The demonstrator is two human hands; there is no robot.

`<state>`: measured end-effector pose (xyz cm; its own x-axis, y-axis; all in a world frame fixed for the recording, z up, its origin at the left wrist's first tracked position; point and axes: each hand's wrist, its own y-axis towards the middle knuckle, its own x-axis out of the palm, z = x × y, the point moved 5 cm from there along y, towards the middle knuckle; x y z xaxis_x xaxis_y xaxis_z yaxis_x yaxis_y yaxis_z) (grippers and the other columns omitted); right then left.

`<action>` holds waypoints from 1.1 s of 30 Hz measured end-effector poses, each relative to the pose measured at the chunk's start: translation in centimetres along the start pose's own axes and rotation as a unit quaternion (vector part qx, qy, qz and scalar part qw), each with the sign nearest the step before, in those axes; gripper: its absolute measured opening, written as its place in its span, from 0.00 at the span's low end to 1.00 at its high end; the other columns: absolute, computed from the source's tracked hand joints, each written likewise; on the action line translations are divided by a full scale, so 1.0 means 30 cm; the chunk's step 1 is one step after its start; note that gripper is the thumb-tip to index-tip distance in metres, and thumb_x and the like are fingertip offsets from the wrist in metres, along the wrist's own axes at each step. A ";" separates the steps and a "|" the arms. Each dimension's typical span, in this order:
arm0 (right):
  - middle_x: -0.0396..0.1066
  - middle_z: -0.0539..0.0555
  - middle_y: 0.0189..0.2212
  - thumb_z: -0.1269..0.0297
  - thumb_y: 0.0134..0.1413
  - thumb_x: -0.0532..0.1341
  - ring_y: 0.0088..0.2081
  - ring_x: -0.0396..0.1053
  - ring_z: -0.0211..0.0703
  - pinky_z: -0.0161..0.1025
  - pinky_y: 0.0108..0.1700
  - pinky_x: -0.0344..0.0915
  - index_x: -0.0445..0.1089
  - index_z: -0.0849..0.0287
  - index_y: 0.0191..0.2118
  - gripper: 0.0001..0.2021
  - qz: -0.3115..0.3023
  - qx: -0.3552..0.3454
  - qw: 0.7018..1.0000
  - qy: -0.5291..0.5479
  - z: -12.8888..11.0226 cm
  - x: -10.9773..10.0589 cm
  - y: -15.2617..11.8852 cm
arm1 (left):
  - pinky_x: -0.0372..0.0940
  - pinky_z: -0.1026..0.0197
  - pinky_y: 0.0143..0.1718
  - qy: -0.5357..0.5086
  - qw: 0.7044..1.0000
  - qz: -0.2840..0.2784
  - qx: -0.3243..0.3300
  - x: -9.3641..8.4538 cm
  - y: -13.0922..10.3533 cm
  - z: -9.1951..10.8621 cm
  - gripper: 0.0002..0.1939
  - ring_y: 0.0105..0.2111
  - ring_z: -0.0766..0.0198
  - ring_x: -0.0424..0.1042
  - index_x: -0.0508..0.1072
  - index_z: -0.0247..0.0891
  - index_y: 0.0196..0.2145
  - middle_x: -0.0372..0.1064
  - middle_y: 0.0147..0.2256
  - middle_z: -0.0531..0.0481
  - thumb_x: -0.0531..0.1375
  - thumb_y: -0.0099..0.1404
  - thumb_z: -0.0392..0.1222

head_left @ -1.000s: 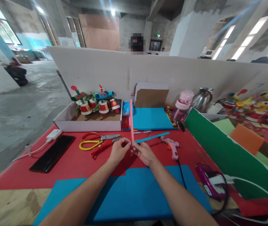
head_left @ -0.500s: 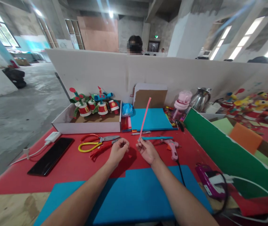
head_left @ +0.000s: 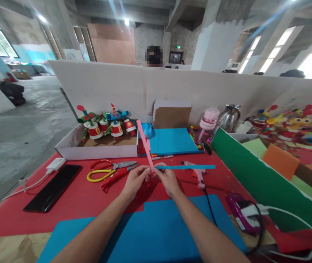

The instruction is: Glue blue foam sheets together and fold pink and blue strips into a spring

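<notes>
A pink paper strip (head_left: 145, 145) stands up from between my hands, leaning left. A blue paper strip (head_left: 186, 167) runs out to the right, level, so the two meet at a corner by my fingertips. My left hand (head_left: 136, 179) is closed, pinching the strips' meeting end from the left. From the other side my right hand (head_left: 167, 179) pinches the same corner, thumb against the pink strip's lower end. The exact join is hidden by the fingers. Behind the blue strip lies a pink glue gun (head_left: 200, 178).
Yellow-and-red-handled scissors (head_left: 102, 171) and red-handled pliers (head_left: 117, 177) lie left of my hands, with a black phone (head_left: 53, 188) farther left. A white box (head_left: 98, 152) holds cup figures. Blue sheets (head_left: 172, 140) lie behind; a green-walled box (head_left: 251, 175) stands right.
My left hand has come in to meet the right at the strips. The pink strip has swung from leaning right to leaning left, and the blue strip now points right from my fingers.
</notes>
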<state>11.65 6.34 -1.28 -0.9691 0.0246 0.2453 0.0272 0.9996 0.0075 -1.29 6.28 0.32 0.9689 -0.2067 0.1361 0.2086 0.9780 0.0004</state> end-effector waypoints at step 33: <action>0.68 0.46 0.24 0.58 0.46 0.64 0.27 0.68 0.37 0.34 0.32 0.64 0.67 0.55 0.31 0.08 -0.073 -0.081 0.987 -0.114 -0.055 0.034 -0.023 | 0.59 0.65 0.27 0.036 0.998 0.042 0.015 -0.025 0.001 0.013 0.14 0.22 0.67 0.64 0.70 0.36 0.24 0.67 0.21 0.54 0.65 0.50 0.50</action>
<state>11.04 5.65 0.56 -0.9952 -0.0980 0.0053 -0.0953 0.9779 0.1862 -2.06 6.46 0.61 0.9902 -0.1235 0.0649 0.1223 0.9922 0.0220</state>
